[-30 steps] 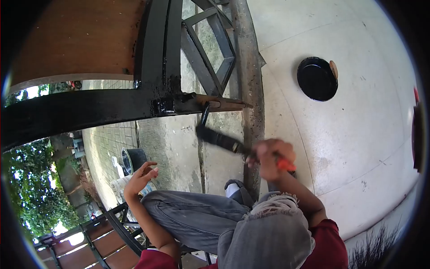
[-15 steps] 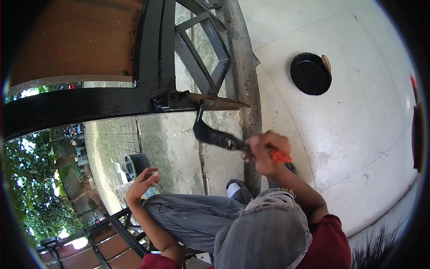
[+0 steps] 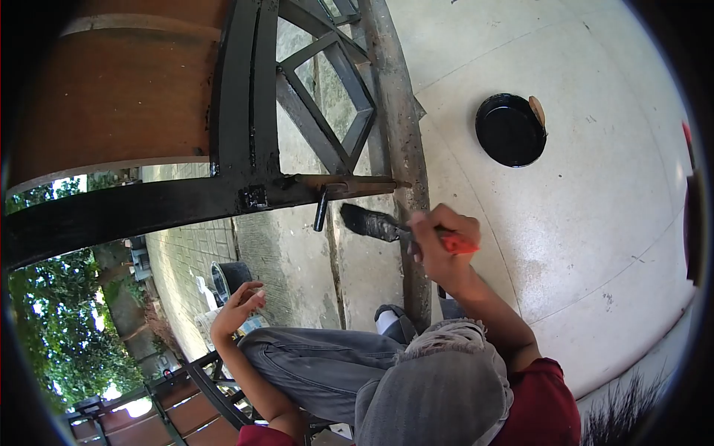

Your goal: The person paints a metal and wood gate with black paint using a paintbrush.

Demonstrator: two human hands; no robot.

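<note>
My right hand is closed around the red handle of a paintbrush, whose bristles are coated in black paint. The brush head is just right of the bent black bolt handle, apart from it. That handle hangs from a partly unpainted, rusty-brown bolt at the lower corner of the black metal gate frame. My left hand is raised over my left knee, fingers loosely bent and apart, with nothing visible in it.
A round black paint pan with a wooden piece at its rim rests on the pale floor. A dark bucket stands on the paving beyond my left hand. A raised concrete edge runs between floor and paving.
The brush has come away from the bolt handle, which now hangs more plainly in sight. The gate and pan have shifted slightly in view. My left hand stays nearly in place.
</note>
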